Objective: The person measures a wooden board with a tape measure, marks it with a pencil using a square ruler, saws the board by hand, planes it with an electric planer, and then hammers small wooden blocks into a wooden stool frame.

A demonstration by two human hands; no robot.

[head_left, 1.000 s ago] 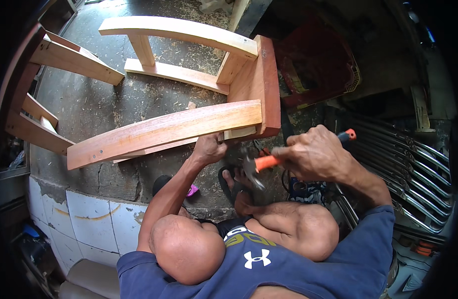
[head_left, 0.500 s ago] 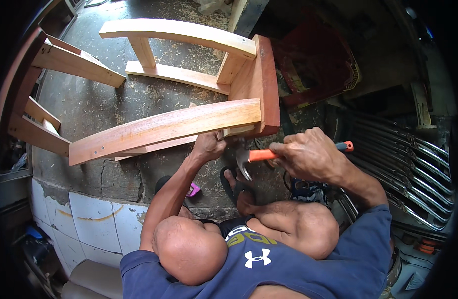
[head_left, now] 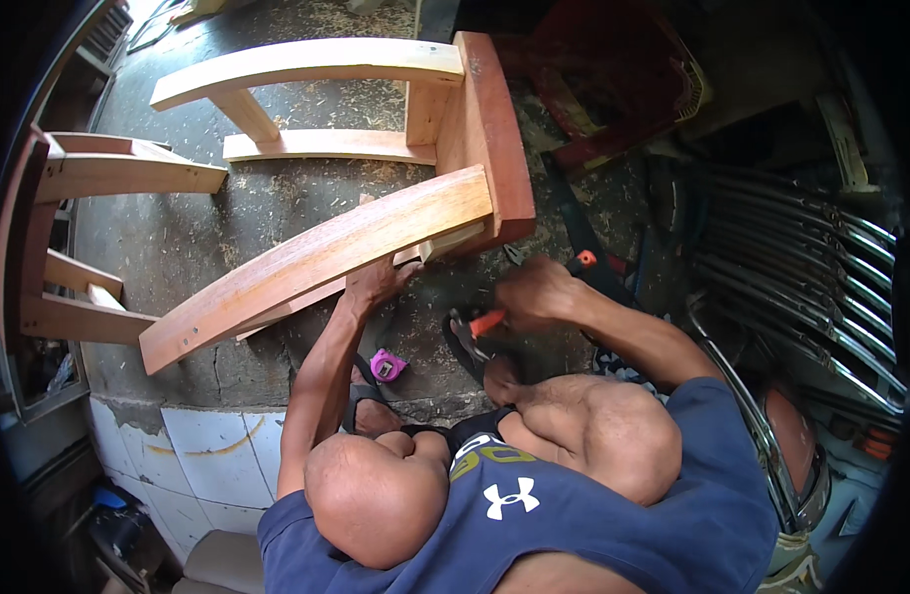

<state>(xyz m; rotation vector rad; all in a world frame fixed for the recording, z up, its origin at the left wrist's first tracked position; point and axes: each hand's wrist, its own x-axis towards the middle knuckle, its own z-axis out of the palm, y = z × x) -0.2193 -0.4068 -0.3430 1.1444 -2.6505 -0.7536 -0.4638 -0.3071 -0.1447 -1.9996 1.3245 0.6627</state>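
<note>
A wooden stool lies on its side before me, with a reddish-brown seat [head_left: 501, 148] on the right and pale curved legs reaching left. My left hand [head_left: 376, 283] is closed at the underside of the near leg [head_left: 326, 259], close to a small wood piece by the seat; its fingers are partly hidden by the leg. In my right hand [head_left: 542, 295] is a claw hammer [head_left: 488, 322], gripped by its orange and black handle. The hammer's head is low, apart from the stool, and smeared by motion.
A pink tape measure [head_left: 386, 365] lies on the floor near my foot. Another wooden stool [head_left: 128, 178] stands at the left. Bent metal tubes [head_left: 831, 297] are stacked at the right, and a dark red plastic chair [head_left: 613, 89] is behind. White tiles [head_left: 202, 445] edge the step.
The stool has turned, its near leg's left end coming toward me. My right hand has moved left with the hammer, whose head has swung lower. The tape measure shows more fully.
</note>
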